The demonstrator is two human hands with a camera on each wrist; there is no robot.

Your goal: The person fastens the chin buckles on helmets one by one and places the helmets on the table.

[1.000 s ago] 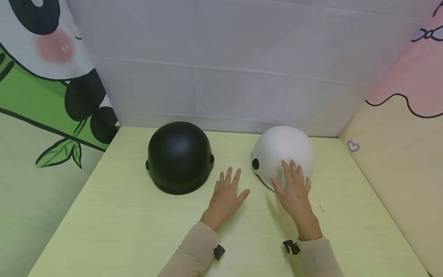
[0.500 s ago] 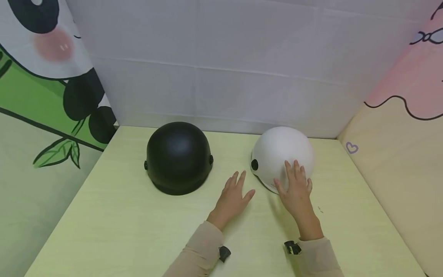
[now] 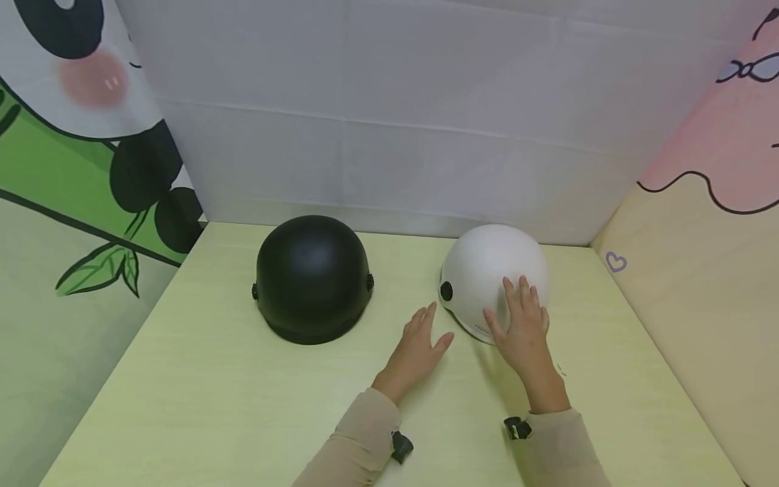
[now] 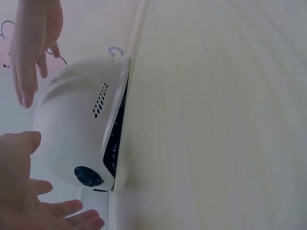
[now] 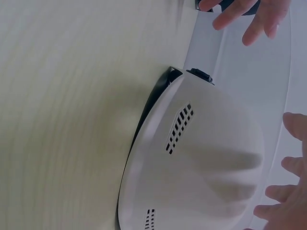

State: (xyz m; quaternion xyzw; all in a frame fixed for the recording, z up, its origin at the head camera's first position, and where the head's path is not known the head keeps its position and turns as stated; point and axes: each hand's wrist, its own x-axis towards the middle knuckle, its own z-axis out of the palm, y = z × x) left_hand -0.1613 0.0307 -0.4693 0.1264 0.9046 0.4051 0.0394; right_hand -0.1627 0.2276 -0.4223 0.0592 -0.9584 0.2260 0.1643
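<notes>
A smooth white helmet (image 3: 475, 260) sits on the table toward the back right, with a round black fitting (image 3: 447, 291) on its left side. Small slotted vents (image 5: 180, 128) and a dark lining along the rim show in the right wrist view. My right hand (image 3: 522, 335) reaches over the helmet's front, fingers spread; in the right wrist view, a gap separates the fingertips from the shell and their shadow falls on it. My left hand (image 3: 416, 353), palm turned toward the helmet and thumb apart, hovers off its front left. Both hands hold nothing.
A matte black helmet (image 3: 312, 277) with side knobs stands on the pale wooden table (image 3: 213, 392), left of the white one. A pale cloth wall (image 3: 395, 169) rises behind. Printed cartoon panels (image 3: 79, 169) flank the table. Dark wrist devices (image 3: 402, 446) sit at both cuffs.
My left hand has moved right, away from the black helmet and closer to the white one. The right hand has shifted only slightly, and both helmets stay in place.
</notes>
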